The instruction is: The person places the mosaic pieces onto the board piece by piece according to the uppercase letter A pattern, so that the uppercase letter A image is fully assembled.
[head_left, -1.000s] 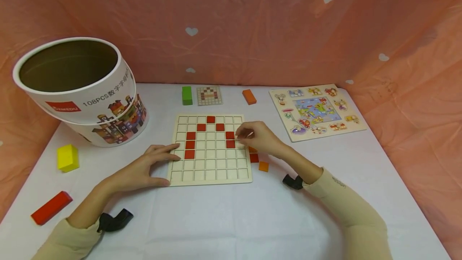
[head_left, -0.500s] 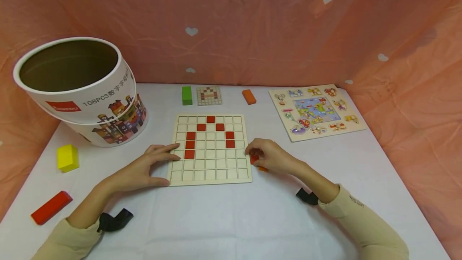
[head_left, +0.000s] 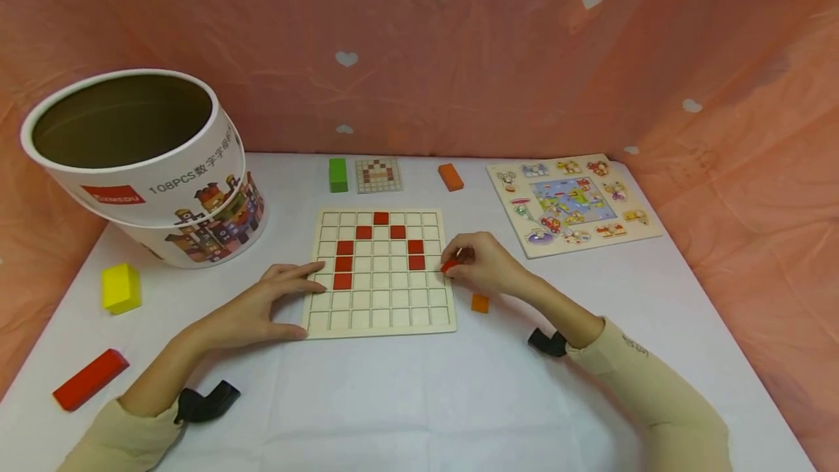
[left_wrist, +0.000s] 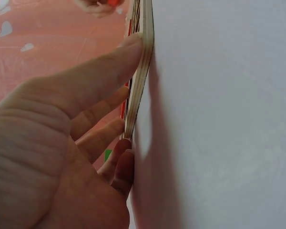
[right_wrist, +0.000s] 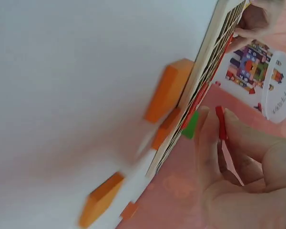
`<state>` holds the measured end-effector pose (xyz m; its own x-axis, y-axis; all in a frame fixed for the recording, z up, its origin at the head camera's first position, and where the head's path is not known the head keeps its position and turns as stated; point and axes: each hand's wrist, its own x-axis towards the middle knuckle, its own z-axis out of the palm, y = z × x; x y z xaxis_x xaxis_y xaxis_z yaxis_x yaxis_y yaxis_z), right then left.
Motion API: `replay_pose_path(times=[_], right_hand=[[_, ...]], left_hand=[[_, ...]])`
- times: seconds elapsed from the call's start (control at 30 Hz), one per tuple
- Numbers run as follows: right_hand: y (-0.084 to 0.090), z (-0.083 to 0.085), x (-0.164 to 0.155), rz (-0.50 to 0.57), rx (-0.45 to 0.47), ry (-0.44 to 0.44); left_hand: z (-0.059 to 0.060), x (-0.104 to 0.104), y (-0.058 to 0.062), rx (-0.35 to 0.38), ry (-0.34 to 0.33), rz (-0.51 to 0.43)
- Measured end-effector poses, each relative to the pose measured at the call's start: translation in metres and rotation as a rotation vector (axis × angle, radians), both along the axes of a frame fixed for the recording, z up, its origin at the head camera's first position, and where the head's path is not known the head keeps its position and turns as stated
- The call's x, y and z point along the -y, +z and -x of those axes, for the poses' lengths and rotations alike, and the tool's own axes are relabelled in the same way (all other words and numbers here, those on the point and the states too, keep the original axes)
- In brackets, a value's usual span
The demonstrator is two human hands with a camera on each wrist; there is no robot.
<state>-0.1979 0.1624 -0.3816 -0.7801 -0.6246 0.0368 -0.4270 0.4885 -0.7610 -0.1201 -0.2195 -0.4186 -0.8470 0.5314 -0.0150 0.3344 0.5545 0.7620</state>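
Observation:
A pale wooden grid board [head_left: 380, 304] lies mid-table with several red tiles [head_left: 343, 265] set in it in an arch shape. My left hand [head_left: 295, 301] rests flat at the board's left edge, fingers straight. In the left wrist view its fingers [left_wrist: 105, 71] press against the board's thin edge [left_wrist: 144, 57]. My right hand [head_left: 454, 262] hovers at the board's right edge and pinches a small red tile [head_left: 448, 266]. The right wrist view shows the same red tile [right_wrist: 221, 121] between thumb and fingers. One orange tile [head_left: 480, 302] lies just right of the board.
A big round cardboard tub [head_left: 151, 181] stands at the back left. Loose blocks lie about: yellow [head_left: 121, 288], long red [head_left: 90, 379], green [head_left: 337, 174], orange [head_left: 450, 176]. A small pattern card [head_left: 379, 175] and an animal puzzle board [head_left: 572, 202] lie at the back. Pink cloth walls the table in.
My right hand left the board, dropped to the tiles beside it, picked up the red tile there and lifted it back to the board's right edge. The left hand stayed put.

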Motion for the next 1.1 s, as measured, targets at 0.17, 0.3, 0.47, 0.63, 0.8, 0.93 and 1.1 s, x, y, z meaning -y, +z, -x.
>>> replay_pose_path(times=[0.17,0.3,0.47,0.63,0.8,0.93,1.1], right_hand=[[0.0,0.008,0.023,-0.029,0.027,0.119],[-0.002,0.009,0.034,-0.083,-0.001,0.161],[-0.002,0.006,0.037,-0.121,-0.042,0.14],[-0.002,-0.008,0.032,-0.127,-0.135,0.13],[0.001,-0.045,0.024,-0.463,-0.451,0.188],[-0.004,-0.068,0.021,-0.667,-0.502,0.199],[-0.009,-0.07,0.016,-0.691,-0.387,0.226]], left_hand=[[-0.002,0.001,0.0,-0.001,-0.001,-0.004],[-0.001,0.0,-0.001,-0.014,-0.008,-0.012],[-0.001,0.0,-0.002,-0.022,-0.012,-0.001],[0.0,0.0,-0.001,-0.025,-0.01,0.006],[0.001,0.0,-0.002,-0.015,-0.013,-0.008],[0.0,0.0,-0.001,-0.013,-0.009,-0.009],[-0.001,0.001,0.0,-0.012,-0.005,-0.005]])
